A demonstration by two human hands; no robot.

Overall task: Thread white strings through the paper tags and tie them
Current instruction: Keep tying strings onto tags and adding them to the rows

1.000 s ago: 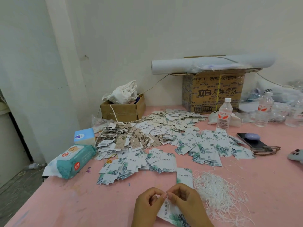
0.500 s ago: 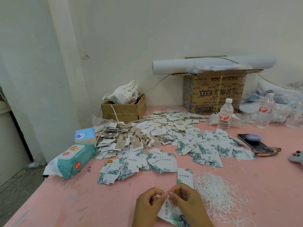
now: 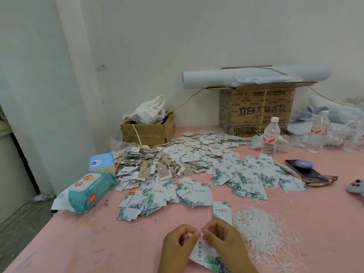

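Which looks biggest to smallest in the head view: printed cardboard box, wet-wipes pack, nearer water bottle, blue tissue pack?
1. printed cardboard box
2. wet-wipes pack, nearer the camera
3. nearer water bottle and blue tissue pack look alike; unranked

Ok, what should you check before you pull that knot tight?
1. Left hand pinches the thin white string: ok.
2. Right hand pinches it too: ok.
3. String goes through the hole of the leaf-printed white paper tag: cannot tell, fingers hide it.
4. Knot already looped: cannot tell.
5. Heap of loose white strings lies beside the right hand: ok.
6. Spare leaf-printed tag lies flat on the pink table: ok.
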